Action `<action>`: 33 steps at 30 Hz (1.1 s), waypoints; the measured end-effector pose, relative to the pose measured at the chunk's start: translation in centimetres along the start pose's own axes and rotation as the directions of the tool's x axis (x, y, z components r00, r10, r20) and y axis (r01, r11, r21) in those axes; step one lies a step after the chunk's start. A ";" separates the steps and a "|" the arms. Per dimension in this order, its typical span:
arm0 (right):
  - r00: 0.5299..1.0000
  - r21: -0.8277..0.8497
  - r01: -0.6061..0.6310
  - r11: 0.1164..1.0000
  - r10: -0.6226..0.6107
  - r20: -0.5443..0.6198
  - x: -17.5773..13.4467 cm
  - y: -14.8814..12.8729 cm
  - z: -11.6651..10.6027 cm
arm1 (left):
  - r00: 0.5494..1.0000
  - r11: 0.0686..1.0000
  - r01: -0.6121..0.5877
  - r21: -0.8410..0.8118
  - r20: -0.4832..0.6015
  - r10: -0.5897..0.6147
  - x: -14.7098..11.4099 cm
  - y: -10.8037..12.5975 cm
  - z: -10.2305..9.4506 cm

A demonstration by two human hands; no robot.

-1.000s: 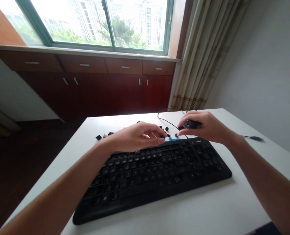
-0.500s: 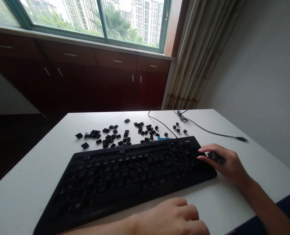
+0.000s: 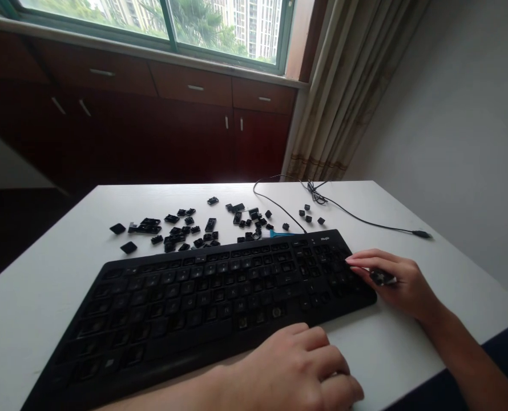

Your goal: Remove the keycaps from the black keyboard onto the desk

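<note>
A black keyboard (image 3: 211, 337) with several keycaps off its frame lies across the white table. My right hand (image 3: 402, 282) is at its right end, fingertips and thumb closed together over the number keys. Tucked between that thumb and palm is a small dark object with pale marks (image 3: 382, 277), too unclear to name. My left hand (image 3: 301, 365) lies by the keyboard's front edge, back upward. Its fingers are curled inward, and whatever they may hold is hidden. Behind the keyboard, many loose black keycaps (image 3: 210, 224) are scattered, close to a brush with a blue handle (image 3: 279, 233).
The keyboard's black cable (image 3: 275, 201) loops to a tied bundle (image 3: 317, 196) at the back, its plug (image 3: 420, 234) on the right. A small group of keycaps (image 3: 307, 218) sits beside the cable. Beyond the white table (image 3: 408, 205) are red cabinets (image 3: 185, 137) and a curtain (image 3: 322, 114).
My right fingertips and thumb, apart before, have come together at the keyboard's right end. My left hand stays curled by the front edge. The view has tipped slightly downward.
</note>
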State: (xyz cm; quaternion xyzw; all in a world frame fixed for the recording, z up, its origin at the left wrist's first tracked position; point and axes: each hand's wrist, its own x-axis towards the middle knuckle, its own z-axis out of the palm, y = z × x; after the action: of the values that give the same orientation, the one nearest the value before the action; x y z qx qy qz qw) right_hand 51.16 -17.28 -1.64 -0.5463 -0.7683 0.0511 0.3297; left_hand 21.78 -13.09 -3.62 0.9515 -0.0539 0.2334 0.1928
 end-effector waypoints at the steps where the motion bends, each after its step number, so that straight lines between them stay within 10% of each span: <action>1: 1.000 0.001 -0.006 1.000 0.006 -0.010 0.0 0.0 0.1 | 1.000 1.000 0.000 0.002 0.004 0.000 0.0 0.0 -0.1; 33: 1.000 0.084 -0.005 0.996 0.003 0.026 0.8 0.7 0.3 | 0.996 0.994 0.084 0.075 -0.037 -0.081 0.5 0.7 -0.8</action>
State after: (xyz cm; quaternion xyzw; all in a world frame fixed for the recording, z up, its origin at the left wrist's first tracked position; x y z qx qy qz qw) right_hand 51.39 -16.27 -1.81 -0.5328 -0.7685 0.0911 0.3424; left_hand 21.71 -13.45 -2.45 0.9554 -0.0023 0.2435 0.1669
